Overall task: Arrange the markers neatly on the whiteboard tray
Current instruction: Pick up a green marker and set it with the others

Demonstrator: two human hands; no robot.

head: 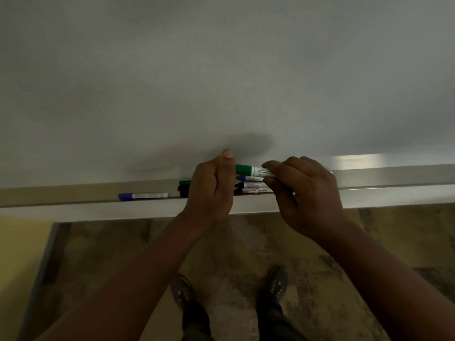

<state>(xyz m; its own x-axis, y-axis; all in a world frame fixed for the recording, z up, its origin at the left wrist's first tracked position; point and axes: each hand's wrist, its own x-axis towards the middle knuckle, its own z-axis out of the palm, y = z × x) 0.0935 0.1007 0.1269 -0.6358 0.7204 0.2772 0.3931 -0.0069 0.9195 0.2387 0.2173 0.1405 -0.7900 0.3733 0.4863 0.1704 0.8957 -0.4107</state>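
Brushed metal tray (369,193), glossy plastic markers (248,169)

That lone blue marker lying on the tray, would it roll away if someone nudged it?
The blue marker looks round and smooth, so it would probably roll. The tray is narrow, which likely stops it. It seems stiff and light.

Both hands, left hand (213,190) and right hand (305,190), grip a green-capped white marker (248,169) above the grey metal whiteboard tray (73,196).
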